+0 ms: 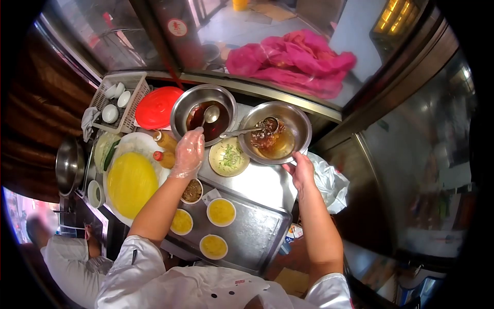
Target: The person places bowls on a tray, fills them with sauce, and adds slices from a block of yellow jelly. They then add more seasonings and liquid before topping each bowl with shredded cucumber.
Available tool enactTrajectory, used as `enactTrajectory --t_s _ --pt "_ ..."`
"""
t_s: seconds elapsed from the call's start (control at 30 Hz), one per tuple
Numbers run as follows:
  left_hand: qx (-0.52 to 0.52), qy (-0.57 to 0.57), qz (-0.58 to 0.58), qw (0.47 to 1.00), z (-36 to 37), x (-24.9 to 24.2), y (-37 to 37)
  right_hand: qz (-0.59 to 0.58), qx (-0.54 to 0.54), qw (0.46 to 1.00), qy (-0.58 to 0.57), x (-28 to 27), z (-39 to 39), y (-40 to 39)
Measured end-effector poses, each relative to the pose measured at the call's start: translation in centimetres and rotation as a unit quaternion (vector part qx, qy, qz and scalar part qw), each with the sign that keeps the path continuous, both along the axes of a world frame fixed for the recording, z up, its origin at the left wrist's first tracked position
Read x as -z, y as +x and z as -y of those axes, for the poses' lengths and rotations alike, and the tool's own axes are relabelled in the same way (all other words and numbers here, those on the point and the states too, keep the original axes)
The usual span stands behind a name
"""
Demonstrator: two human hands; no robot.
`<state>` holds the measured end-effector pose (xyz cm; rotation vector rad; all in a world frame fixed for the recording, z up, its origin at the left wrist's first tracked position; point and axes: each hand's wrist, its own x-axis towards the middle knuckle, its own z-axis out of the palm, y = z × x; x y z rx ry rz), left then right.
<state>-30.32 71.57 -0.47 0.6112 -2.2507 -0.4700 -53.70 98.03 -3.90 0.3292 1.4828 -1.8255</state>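
Note:
My left hand, in a clear plastic glove, is closed round the handle of a metal spoon. The spoon's head is over the dark brown sauce in a steel bowl. My right hand is bare and grips the near rim of a second steel bowl. In that bowl are a light brown liquid and a ladle of reddish, chopped bits, its handle lying across the rim. Between the bowls and me is a yellowish dish of shredded greens.
Several white cups of yellow food stand on and beside a metal tray. Left are sauce bottles, a yellow mound, a red lid and a basket of small bowls. Another person is at lower left.

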Motion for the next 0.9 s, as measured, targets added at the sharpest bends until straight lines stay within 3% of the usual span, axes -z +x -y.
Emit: enactTrajectory --t_s 0.07,0.17,0.2,0.33,0.6,0.7,0.73,0.8,0.87,0.9 --pt "-0.019 -0.015 -0.003 1.000 1.2 1.6 0.7 -0.003 -0.002 1.000 -0.002 0.7 0.0 -0.1" --pt "-0.069 0.054 0.010 0.996 2.9 5.2 1.4 -0.006 -0.006 1.000 -0.003 1.0 -0.1 -0.1" --pt "-0.094 0.133 -0.017 0.986 3.7 7.4 1.4 -0.007 -0.006 1.000 -0.003 1.1 -0.1 -0.1" --pt "-0.129 0.352 -0.113 0.920 3.4 5.8 0.6 -0.001 -0.009 1.000 -0.013 0.8 -0.1 -0.1" --pt "-0.081 0.410 -0.139 0.898 0.7 -1.2 -3.2 -0.001 -0.001 1.000 -0.007 1.3 -0.1 -0.2" --pt "0.066 0.347 -0.212 0.911 -2.3 -1.3 -5.2 0.001 -0.003 1.000 -0.006 0.9 0.0 -0.1" --pt "0.102 0.184 -0.070 0.975 -2.3 -2.2 -5.0 0.003 -0.003 1.000 -0.005 0.8 -0.1 -0.1" --pt "0.153 0.052 -0.018 0.987 -4.0 -3.3 -5.4 0.002 -0.004 1.000 -0.008 0.8 -0.1 -0.1" --pt "0.178 0.038 -0.021 0.983 -3.9 -3.0 -5.4 0.001 0.003 1.000 -0.006 0.5 0.0 0.1" --pt "0.143 0.013 -0.024 0.989 -3.5 -2.9 -5.1 0.001 0.005 1.000 -0.007 0.4 0.0 0.1"
